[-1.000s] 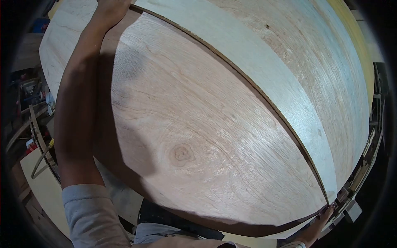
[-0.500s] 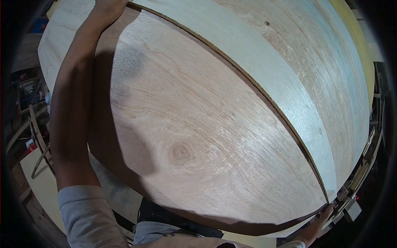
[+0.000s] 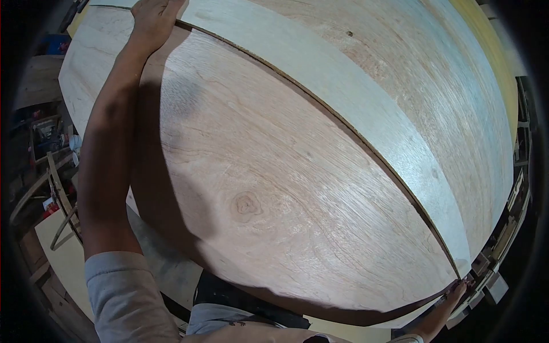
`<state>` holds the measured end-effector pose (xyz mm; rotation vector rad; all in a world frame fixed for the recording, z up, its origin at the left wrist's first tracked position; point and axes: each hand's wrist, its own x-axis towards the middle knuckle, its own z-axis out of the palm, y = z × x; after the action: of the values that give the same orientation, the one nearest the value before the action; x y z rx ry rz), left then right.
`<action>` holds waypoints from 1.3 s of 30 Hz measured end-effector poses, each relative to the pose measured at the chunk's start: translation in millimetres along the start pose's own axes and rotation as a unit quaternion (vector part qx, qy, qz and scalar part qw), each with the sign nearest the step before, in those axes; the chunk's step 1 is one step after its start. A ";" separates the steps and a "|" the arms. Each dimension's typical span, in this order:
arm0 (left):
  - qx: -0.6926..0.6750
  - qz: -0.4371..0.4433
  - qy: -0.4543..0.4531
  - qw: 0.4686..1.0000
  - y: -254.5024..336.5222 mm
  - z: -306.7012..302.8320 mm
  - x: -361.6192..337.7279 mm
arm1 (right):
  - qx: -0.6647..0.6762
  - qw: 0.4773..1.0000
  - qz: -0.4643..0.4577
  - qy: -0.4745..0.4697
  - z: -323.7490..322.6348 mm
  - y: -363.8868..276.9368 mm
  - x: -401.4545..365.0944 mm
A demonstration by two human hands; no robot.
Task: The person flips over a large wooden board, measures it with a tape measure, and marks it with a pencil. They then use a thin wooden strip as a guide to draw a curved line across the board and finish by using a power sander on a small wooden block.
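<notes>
A long, pale wooden strip (image 3: 331, 74) with a rough brown edge lies across a large plywood sheet (image 3: 286, 166), which looks curved through the wide lens. At the top left, my left hand (image 3: 155, 24) is closed at the strip's near edge, its fingertips partly hidden at the frame's top. My left arm stretches over the sheet and casts a shadow on it. Down at the lower right, my right hand (image 3: 457, 292) is pinched at the strip's far right end, by the sheet's corner. Its fingers are small and only partly visible.
Yellow material (image 3: 486, 51) shows along the far right edge of the wood. Thin curved wooden offcuts (image 3: 60, 194) and a pale board (image 3: 54, 240) are at the left. More scrap wood (image 3: 506, 234) lies at the right. My body stands close against the sheet's near edge.
The view has shifted slightly, so my left hand appears lower and shows more fully. Both hands stay at the strip, and the right hand sits marginally farther right in view.
</notes>
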<state>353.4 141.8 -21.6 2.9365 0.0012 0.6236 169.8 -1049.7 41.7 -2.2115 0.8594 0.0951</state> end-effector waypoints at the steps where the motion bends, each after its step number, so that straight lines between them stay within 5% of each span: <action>1: 0.004 -0.003 0.002 1.000 1.1 0.1 0.2 | 0.015 1.000 -0.017 -0.018 0.1 -3.6 -3.5; 29: -0.015 -0.008 -0.008 1.000 6.3 -2.0 1.6 | -0.059 0.992 0.097 0.050 -6.2 2.1 6.8; 32: 0.000 0.032 0.037 0.999 -9.5 5.7 0.4 | -0.020 0.991 0.074 0.107 16.4 -12.0 -6.6; 35: 0.105 0.268 0.022 0.957 -58.2 14.2 0.7 | 0.022 0.999 0.029 -0.001 32.4 -26.5 -19.9; 37: 0.105 0.306 0.028 0.946 -98.1 32.9 -8.8 | 0.050 0.999 0.019 0.001 47.2 -36.7 -25.2; 38: 0.112 0.278 0.000 0.954 -108.9 35.3 -11.4 | 0.064 0.998 0.015 0.016 62.9 -49.3 -32.4; 39: 0.107 0.307 -0.026 0.945 -122.2 36.0 -5.7 | 0.157 0.977 0.039 0.136 89.6 -68.9 -51.1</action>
<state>366.1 257.8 -73.1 3.1461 -0.9392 0.6464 189.0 -927.2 36.3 -1.9181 1.0333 -0.2930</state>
